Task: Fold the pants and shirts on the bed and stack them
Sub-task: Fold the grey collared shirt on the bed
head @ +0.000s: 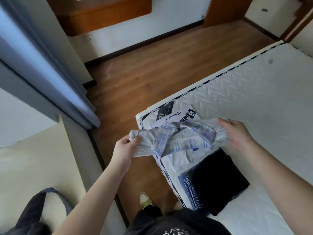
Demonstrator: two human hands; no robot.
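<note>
Now, at the mattress (254,92) corner | left hand (124,150) pinches plaid shirt (179,141) | right hand (237,133) apparently grips its right edge | black folded garment (218,182) nearer.

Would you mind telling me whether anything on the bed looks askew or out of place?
The plaid shirt is still rumpled, its left side hanging past the mattress corner in the left hand. A small dark spot marks the mattress.
</note>
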